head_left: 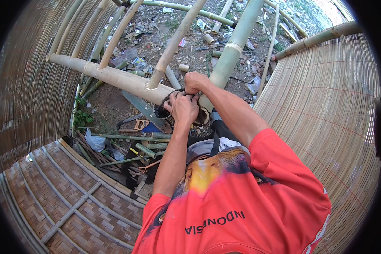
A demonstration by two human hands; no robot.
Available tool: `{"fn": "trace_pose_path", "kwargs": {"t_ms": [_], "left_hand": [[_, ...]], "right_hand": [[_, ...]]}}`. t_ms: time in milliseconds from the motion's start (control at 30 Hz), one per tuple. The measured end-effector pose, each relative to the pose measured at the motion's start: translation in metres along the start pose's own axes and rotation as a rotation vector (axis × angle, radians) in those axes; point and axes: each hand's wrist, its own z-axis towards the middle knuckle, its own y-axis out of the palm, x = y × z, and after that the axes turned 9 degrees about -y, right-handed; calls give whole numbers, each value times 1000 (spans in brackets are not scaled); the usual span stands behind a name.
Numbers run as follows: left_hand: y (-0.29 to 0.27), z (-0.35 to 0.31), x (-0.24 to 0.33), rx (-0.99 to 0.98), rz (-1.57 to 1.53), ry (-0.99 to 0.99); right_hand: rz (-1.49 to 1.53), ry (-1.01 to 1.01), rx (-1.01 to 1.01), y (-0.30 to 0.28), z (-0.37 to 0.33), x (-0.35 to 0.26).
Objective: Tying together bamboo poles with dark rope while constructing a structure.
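A dark, fibrous rope (161,111) is wound around the end of a pale bamboo pole (118,80), where it meets a thick green bamboo pole (229,57). My left hand (184,106) lies over the wrapping, fingers bent and closed on the rope. Just beyond it, my right hand (194,82) is a tight fist at the top of the joint, with a strand of the rope running into it. The fingertips of the right hand are hidden. Thinner bamboo rungs (173,44) rise from the pale pole.
Below the pole lie a handsaw (141,124), a greenish plank (140,108), cut bamboo pieces (146,150) and a white plastic bag (95,140). A woven bamboo panel (93,218) is at lower left, a bamboo slat screen (326,97) at right. Litter covers the ground beyond.
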Motion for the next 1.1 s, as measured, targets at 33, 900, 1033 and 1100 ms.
{"fn": "trace_pose_path", "kwargs": {"t_ms": [33, 900, 1033, 1100], "left_hand": [[-3, 2, 5, -40, 17, -47], [7, -107, -35, -650, -1489, -783], [-2, -106, -33, -670, -1506, -817], [-4, -107, -37, -693, -1508, -812]], "right_hand": [[1, 14, 33, 1, -1, 1], [962, 41, 650, -25, -197, -8], [1125, 46, 538, -13, -248, -25], [1148, 29, 474, -1, -263, -29]]}}
